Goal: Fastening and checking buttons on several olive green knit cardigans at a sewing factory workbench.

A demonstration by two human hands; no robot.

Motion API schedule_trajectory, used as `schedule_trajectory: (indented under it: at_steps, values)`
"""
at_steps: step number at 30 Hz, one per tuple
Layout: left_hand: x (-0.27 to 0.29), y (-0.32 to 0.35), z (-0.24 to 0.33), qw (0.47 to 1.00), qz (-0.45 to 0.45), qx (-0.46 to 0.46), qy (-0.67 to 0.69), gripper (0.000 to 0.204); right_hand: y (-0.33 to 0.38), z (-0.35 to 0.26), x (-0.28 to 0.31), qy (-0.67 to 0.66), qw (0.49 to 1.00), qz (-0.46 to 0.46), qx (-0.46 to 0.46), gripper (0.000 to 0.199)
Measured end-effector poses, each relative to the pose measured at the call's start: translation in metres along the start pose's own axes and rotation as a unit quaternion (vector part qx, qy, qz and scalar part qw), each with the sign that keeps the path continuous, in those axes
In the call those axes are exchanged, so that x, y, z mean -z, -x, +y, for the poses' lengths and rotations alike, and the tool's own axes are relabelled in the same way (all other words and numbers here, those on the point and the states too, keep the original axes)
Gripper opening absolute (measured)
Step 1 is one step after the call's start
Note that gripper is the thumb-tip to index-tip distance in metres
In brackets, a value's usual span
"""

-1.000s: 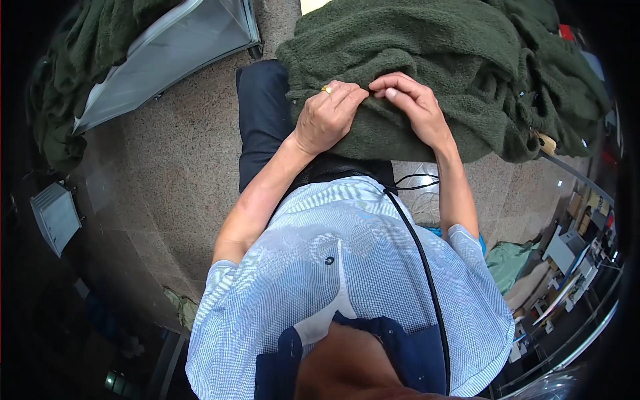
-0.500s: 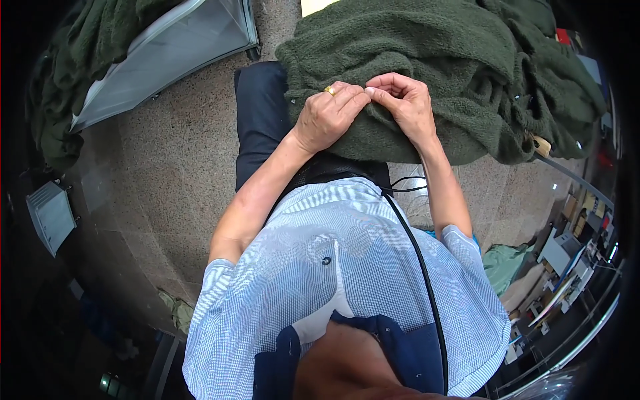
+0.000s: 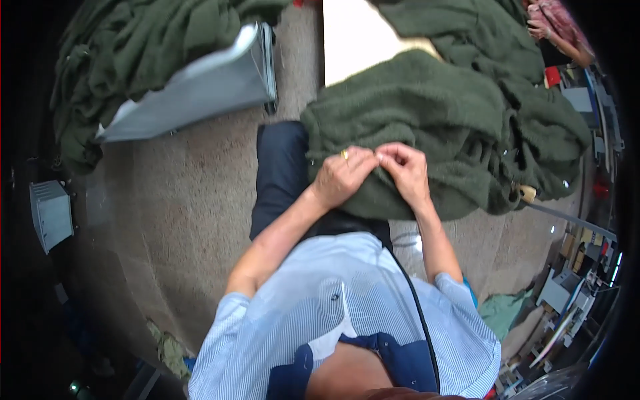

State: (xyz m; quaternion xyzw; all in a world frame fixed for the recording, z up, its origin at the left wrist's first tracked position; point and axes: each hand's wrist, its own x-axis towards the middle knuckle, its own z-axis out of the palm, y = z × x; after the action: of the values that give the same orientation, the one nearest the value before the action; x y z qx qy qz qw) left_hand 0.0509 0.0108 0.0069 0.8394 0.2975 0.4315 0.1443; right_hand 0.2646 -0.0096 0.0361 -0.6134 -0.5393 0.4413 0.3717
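A thick dark green knitted garment [image 3: 427, 100] lies bunched over my lap and the pale tabletop [image 3: 350, 40] beyond it. My left hand [image 3: 343, 175], with a gold ring on one finger, rests on its near part, fingers curled and pressed together. Close beside it, my right hand [image 3: 407, 170] pinches with thumb and forefinger. The fingertips of both hands meet just above the knit. Whatever is between them is too small to make out.
On the left, a grey metal bin [image 3: 200, 100] is heaped with more green knitwear [image 3: 153, 53]. A white box-like cart [image 3: 51, 213] stands farther left. Another person's hand [image 3: 540, 30] shows at the far right. Green cloth [image 3: 503, 313] lies on the floor at right.
The view has tilted, so hands and garment appear lower, and more tabletop and another person come into sight. My hands keep the same pinched pose, fingertips together.
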Motion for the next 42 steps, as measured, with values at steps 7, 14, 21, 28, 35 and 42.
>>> schedule_trajectory:
  at_steps: [7,14,21,28,35,42]
  values:
    - [0.005,-0.001,0.008,1.000,0.011,0.019,0.011,0.023,0.006,0.007,-0.004,-0.039,0.999,-0.008,-0.008,0.013]
    - [0.010,-0.002,0.012,1.000,0.003,0.025,0.007,0.027,0.003,0.010,-0.003,-0.045,0.998,-0.033,-0.021,0.013]
    - [0.016,-0.005,0.009,0.989,-0.008,0.132,0.072,0.030,0.000,-0.008,-0.003,0.018,0.999,-0.046,-0.018,0.015]
    - [0.015,-0.011,0.007,0.982,-0.067,0.149,0.095,0.028,0.003,-0.017,-0.007,0.007,1.000,-0.025,0.016,0.011]
    - [0.021,-0.013,0.005,0.977,-0.099,0.141,0.126,0.023,0.008,-0.033,-0.005,0.063,0.996,-0.050,0.029,0.026]
    - [0.028,-0.016,0.001,0.962,-0.111,0.176,0.177,0.017,0.021,-0.020,0.013,0.061,0.991,-0.100,0.062,0.028]
